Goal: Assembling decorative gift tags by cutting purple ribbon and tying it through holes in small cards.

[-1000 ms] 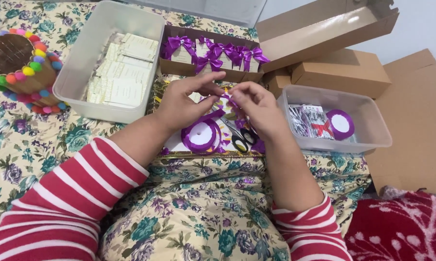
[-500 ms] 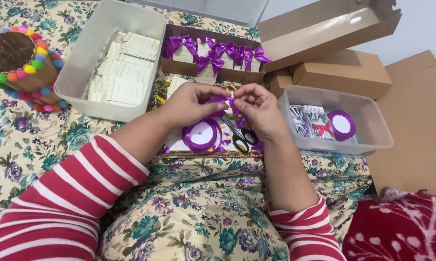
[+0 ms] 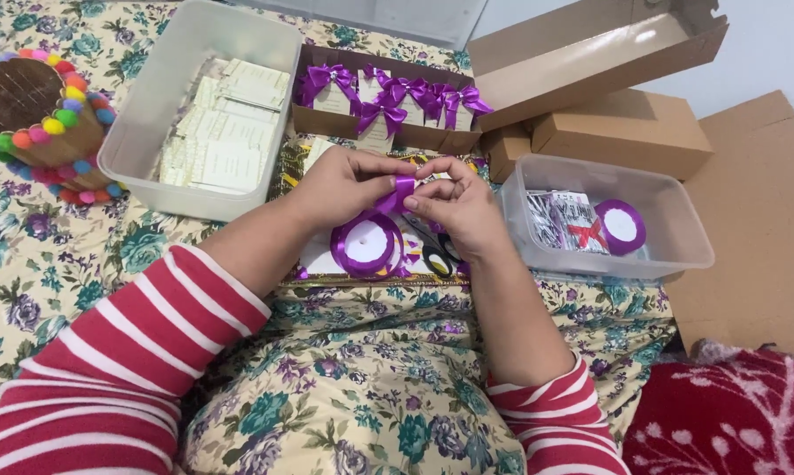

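Observation:
My left hand (image 3: 340, 185) and my right hand (image 3: 454, 202) meet above a floral cloth, both pinching a short piece of purple ribbon (image 3: 400, 193) folded between the fingertips. Just below them lies a purple ribbon spool (image 3: 364, 244) with a white core. Scissors with black handles (image 3: 437, 255) rest beside the spool, partly under my right hand. Behind my hands a brown cardboard box (image 3: 327, 121) holds a row of finished purple bows (image 3: 388, 90) on pale cards.
A clear plastic tub (image 3: 142, 149) of cream cards stands at the left. Another clear tub (image 3: 678, 251) at the right holds packets and a second purple spool (image 3: 621, 226). A wooden holder trimmed with coloured pom-poms (image 3: 41, 110) sits far left. Brown cardboard boxes (image 3: 626, 132) lie behind.
My hands have drawn closer together and the ribbon piece is now folded tighter between the fingertips. The spool and boxes have not moved.

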